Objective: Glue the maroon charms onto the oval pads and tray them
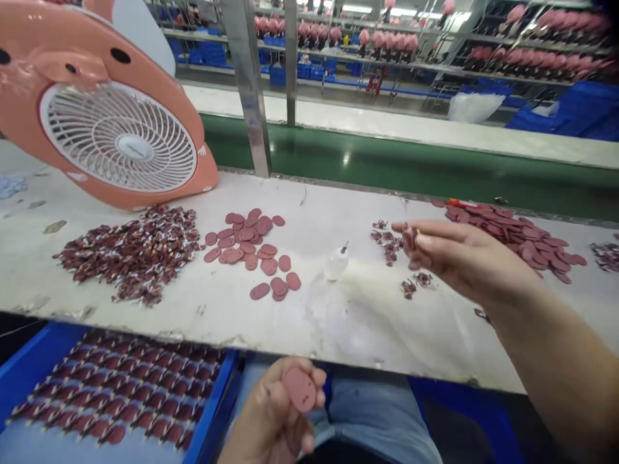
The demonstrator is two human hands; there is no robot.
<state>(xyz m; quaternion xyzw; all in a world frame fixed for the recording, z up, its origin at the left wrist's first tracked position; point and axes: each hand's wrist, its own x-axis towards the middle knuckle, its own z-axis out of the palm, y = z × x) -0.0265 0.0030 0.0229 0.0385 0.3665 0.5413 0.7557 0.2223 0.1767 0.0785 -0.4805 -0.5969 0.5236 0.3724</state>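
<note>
Now, left hand [275,419]: low, in front of the bench edge, over the lap; fingers closed on a flat dusty-pink oval plastic disc [300,388], its face towards the camera.
Right hand [454,258]: over the bench, right of centre; fingers stretched out, thumb pinching a small dark-red part [411,237] at the fingertips.
Under it: a few loose dark-red bits [409,287] on the worn white bench [338,322].
Just left: small white squeeze bottle [336,263], dark nozzle.
Further left: scatter of pink ovals [251,251], then a big heap of dark-red parts [130,251].
Behind right hand: second pile of ovals [512,235].
Below bench, left: blue plastic tray [29,367], parts laid in rows.
Far left: salmon-pink fan [97,116], white grille, tilted.
</note>
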